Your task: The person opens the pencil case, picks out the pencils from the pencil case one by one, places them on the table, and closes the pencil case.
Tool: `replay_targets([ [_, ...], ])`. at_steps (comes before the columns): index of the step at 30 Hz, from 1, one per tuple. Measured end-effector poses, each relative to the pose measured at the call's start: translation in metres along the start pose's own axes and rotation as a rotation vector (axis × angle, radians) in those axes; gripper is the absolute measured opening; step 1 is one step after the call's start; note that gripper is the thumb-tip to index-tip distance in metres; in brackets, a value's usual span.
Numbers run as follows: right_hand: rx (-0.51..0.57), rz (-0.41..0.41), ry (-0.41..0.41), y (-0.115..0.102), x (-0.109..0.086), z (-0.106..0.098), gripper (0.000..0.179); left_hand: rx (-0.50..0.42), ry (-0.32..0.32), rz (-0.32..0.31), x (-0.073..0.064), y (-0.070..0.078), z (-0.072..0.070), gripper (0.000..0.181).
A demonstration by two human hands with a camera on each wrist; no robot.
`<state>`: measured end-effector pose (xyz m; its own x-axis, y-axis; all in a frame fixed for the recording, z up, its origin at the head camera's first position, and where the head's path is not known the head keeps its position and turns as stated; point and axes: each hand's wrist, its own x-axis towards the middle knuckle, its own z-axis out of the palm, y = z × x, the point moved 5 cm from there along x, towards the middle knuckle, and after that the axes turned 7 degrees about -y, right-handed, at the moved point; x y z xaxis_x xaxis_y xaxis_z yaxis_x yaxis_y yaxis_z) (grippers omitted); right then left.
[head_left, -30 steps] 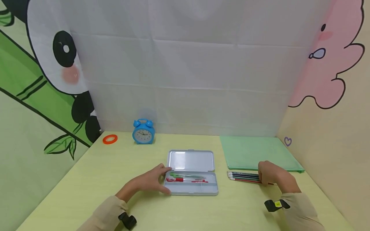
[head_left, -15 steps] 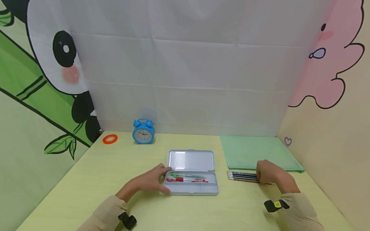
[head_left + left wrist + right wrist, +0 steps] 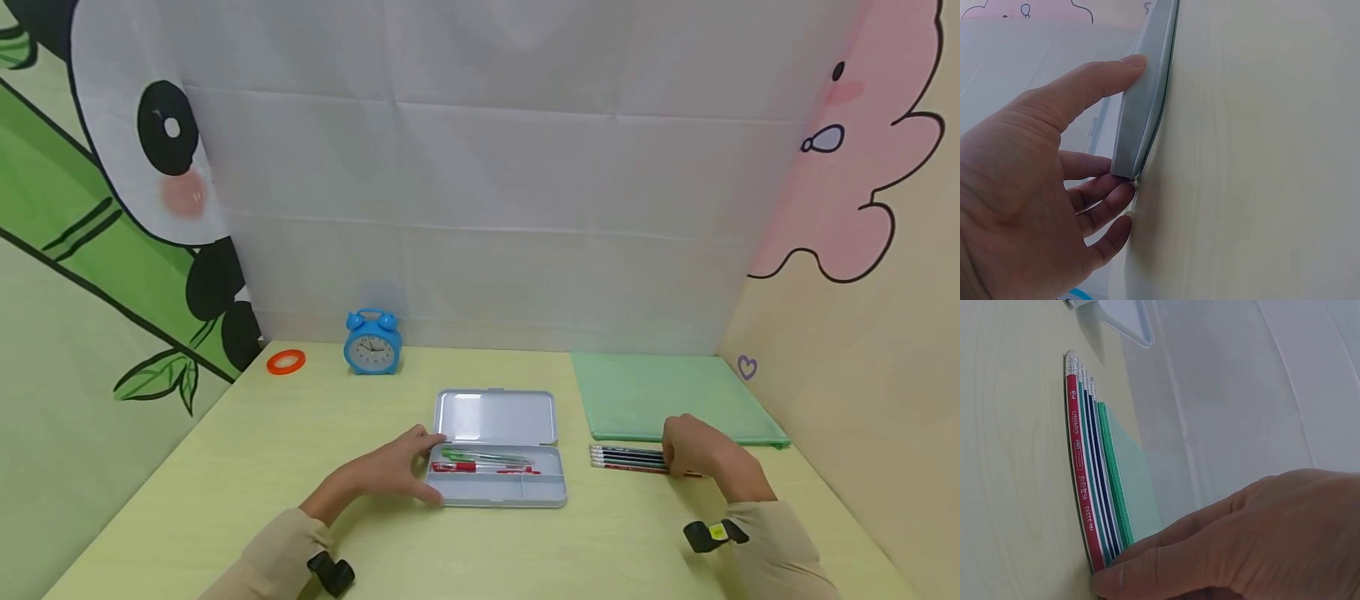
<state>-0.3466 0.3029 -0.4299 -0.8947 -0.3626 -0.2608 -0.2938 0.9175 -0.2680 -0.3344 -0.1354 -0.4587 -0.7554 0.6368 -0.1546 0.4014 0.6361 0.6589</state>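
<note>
An open metal pencil case [image 3: 542, 492] lies with its lid [image 3: 495, 417] folded back. In its back compartment are a green pen [image 3: 487, 457] and a red-capped pen [image 3: 453, 467]. My left hand [image 3: 386, 468] holds the case's left end, thumb [image 3: 1100, 78] on the front side and fingers [image 3: 1107, 203] around the corner. To the right, several pencils lie side by side, a red pencil [image 3: 1082, 462] nearest me and dark striped pencils [image 3: 628, 455] behind it. My right hand [image 3: 701, 450] pinches them near their right ends, its thumb against the red one; its other fingertips are hidden.
Right behind the pencils lies a flat green zip folder [image 3: 675, 396]. A blue alarm clock [image 3: 372, 343] stands at the back left, beside an orange ring [image 3: 286, 362]. A white cloth [image 3: 480, 183] hangs along the table's back edge.
My right hand has slid slightly left along the pencils, and less of the red pencil sticks out beyond it. The left hand and the pencil case have stayed put.
</note>
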Motion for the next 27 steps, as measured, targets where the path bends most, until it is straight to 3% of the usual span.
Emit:
replay_targets([
  [21,-0.004,-0.042,0.014,-0.004,-0.003,-0.002,0.027,-0.011,-0.003,-0.029,0.001,-0.001,0.000,0.092],
  [27,0.010,-0.156,0.049,-0.016,0.002,-0.002,0.022,-0.006,-0.003,-0.035,0.001,-0.002,0.000,0.093],
])
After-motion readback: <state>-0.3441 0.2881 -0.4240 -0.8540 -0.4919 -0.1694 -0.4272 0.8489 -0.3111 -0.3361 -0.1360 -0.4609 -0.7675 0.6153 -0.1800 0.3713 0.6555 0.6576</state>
